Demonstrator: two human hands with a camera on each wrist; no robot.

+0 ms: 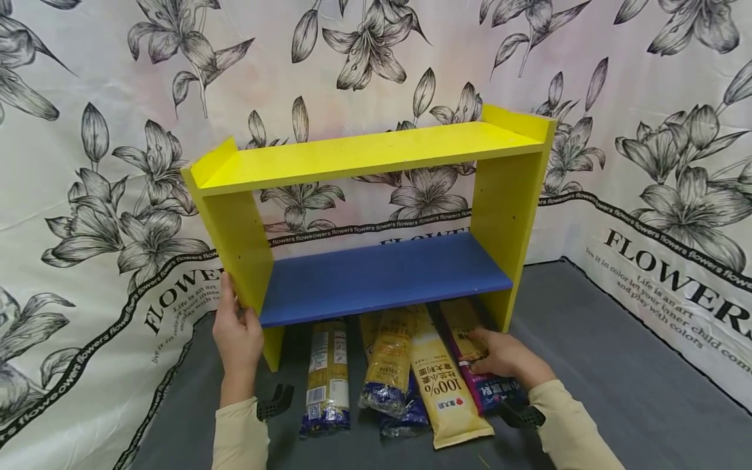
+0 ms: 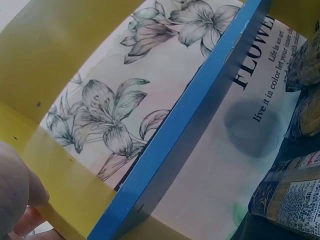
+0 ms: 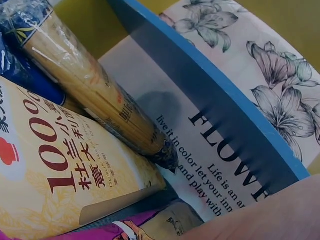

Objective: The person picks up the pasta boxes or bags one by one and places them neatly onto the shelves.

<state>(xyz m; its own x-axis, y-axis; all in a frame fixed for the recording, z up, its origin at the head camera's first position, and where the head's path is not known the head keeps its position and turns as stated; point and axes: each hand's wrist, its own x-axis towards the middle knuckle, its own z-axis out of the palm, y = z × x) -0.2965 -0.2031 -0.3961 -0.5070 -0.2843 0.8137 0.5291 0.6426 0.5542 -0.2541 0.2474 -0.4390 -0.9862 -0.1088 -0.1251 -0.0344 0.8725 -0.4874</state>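
Observation:
A small yellow shelf with a blue middle board stands over several pasta packets. My left hand grips its left side panel, thumb on the front edge and fingers along the outer side. At the lower right, my right hand holds a purple-and-yellow packet, its fingertips on the upper face. Next to that lies a cream pasta packet marked 100%. A clear-wrapped spaghetti packet rests across others in the middle. Another spaghetti packet lies apart on the left.
A dark grey tabletop extends under everything. Behind it hangs a white cloth printed with flowers and lettering, also covering the right side. A blue packet is partly hidden under the middle ones.

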